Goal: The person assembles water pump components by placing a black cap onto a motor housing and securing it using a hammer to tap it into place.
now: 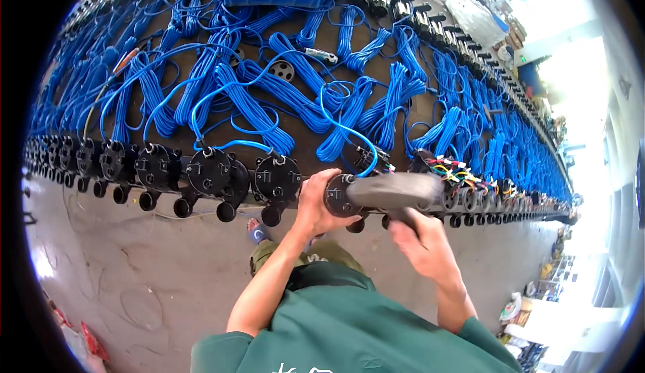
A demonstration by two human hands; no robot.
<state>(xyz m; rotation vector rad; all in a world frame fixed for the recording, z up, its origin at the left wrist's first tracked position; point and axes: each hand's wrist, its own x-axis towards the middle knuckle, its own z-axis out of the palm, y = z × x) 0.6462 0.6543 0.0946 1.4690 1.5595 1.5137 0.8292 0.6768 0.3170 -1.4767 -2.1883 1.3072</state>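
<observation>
Tabletop carries blue cable coils; step in hand, as judged: tapping the top of a black round housing at the near edge, the next move calling for square blows and steady support. Right hand grips a motion-blurred grey mallet, head lying left-right, overlapping the housing's right side in view; left hand clasps its left side. Housing top faces up; long axis foreshortened, likely near vertical.
</observation>
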